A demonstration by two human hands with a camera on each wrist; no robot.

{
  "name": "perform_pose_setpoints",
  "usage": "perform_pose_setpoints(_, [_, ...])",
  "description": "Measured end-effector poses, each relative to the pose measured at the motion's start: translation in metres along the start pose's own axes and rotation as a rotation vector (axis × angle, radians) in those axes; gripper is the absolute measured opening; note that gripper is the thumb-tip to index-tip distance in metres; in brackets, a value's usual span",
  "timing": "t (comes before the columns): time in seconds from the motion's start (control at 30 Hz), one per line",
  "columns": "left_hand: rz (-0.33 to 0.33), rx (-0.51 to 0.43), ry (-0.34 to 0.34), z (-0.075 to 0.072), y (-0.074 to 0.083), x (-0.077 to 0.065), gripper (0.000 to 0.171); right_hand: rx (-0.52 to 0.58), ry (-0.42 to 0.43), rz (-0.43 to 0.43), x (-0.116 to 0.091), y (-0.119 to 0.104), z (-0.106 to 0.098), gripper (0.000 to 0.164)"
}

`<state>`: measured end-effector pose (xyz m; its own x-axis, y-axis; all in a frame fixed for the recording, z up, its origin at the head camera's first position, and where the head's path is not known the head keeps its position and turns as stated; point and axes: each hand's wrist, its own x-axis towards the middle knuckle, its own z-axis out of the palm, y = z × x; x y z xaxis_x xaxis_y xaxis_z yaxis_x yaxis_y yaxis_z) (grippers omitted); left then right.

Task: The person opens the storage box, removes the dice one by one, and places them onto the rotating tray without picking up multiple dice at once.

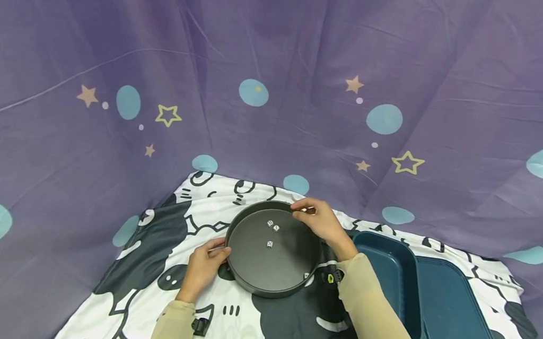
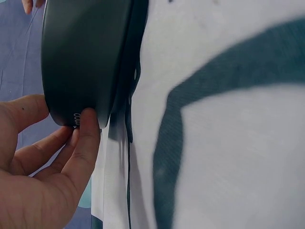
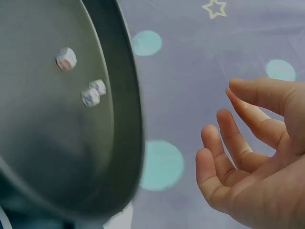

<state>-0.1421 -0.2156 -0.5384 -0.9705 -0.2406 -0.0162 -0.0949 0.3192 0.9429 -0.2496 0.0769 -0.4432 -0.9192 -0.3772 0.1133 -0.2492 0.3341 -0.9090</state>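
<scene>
A round, dark grey baking pan (image 1: 270,276) with a low wall sits tilted in the middle of the head view. Several white dice lie inside; one die (image 1: 270,244) is near the centre and another die (image 1: 307,275) lies by the lower right wall. My left hand (image 1: 203,268) grips the pan's left side, thumb at the rim and fingertips (image 2: 89,121) against the outer wall. Near the far right rim is my right hand (image 1: 317,221). In the right wrist view it stands apart from the pan, its fingers loosely bent around nothing.
To the right, a deep blue rectangular container (image 1: 408,286) stands under my right forearm. Beside it lies a flat blue lid (image 1: 456,317). A black-and-white patterned cloth (image 1: 225,325) covers the surface, and a purple curtain (image 1: 274,132) hangs behind.
</scene>
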Motion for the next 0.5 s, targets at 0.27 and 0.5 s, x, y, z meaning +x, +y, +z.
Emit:
perform_pose_setpoints(0.27, [0.0,0.011,0.004,-0.001,-0.001,0.0,0.034,-0.054,0.039,-0.005,-0.027,0.003,-0.047,0.021])
perform_pose_setpoints(0.5, [0.005,0.002,-0.002,0.0,0.0,0.0,0.034,-0.109,0.076,0.068,-0.054,0.021,-0.083,0.023])
